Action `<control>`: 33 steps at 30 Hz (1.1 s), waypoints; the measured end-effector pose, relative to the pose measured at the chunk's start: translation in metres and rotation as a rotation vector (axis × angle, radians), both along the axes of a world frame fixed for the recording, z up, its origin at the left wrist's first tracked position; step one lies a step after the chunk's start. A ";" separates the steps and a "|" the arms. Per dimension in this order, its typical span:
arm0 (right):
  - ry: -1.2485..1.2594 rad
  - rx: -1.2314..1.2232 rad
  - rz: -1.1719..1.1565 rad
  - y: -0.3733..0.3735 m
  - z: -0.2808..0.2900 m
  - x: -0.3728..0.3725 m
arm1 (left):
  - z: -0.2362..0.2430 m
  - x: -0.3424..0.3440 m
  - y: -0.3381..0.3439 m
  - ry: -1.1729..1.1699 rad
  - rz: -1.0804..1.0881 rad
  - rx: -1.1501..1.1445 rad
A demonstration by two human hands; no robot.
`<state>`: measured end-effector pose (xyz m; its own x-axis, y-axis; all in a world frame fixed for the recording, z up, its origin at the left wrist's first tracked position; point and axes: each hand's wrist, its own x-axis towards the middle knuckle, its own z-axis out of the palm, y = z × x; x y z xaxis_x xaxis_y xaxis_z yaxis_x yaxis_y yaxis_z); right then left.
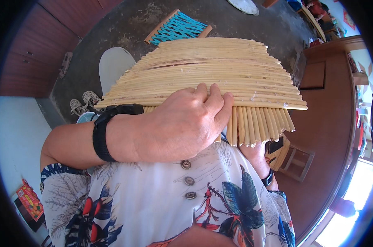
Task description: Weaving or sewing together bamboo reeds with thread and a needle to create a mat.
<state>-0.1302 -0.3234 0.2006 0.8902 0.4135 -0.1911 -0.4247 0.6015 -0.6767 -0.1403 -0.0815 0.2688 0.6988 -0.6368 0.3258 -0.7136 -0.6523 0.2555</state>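
Observation:
A mat of pale reed-like sticks (201, 61) spans the middle of the head view, a second layer of crosswise sticks (262, 123) jutting from under its near edge. My left hand (186, 119), wearing a black wrist strap, reaches across from the left and grips that near edge with bent fingers. My right hand (252, 152) comes up from the lower right beneath the crosswise sticks; its fingers are hidden under them.
A wooden frame laced with turquoise cord (178, 28) and a white board (114, 70) are on the grey floor (133, 20). Patterned shoes (87, 103) are at left, near reddish cabinets (42, 49). Brown wooden furniture (318, 123) is at right.

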 end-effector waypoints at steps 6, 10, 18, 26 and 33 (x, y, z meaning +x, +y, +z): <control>0.033 0.032 0.035 0.006 -0.005 0.005 | -0.003 0.000 -0.001 -0.091 0.017 0.076; 0.056 0.057 0.041 0.010 -0.008 0.007 | -0.006 -0.002 0.000 -0.150 -0.008 0.129; 0.043 0.041 0.038 0.005 -0.003 0.008 | -0.006 -0.004 -0.003 -0.171 -0.020 0.153; -0.025 -0.056 0.055 -0.004 0.001 0.008 | 0.001 -0.003 -0.007 -0.199 -0.042 0.255; -0.207 -0.183 0.476 -0.037 -0.005 0.038 | 0.013 0.005 -0.011 -0.156 -0.054 0.279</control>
<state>-0.0920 -0.3603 0.1952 0.6396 0.7562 -0.1380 -0.4679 0.2406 -0.8504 -0.1355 -0.0924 0.2821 0.6168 -0.7517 0.2332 -0.7658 -0.6417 -0.0430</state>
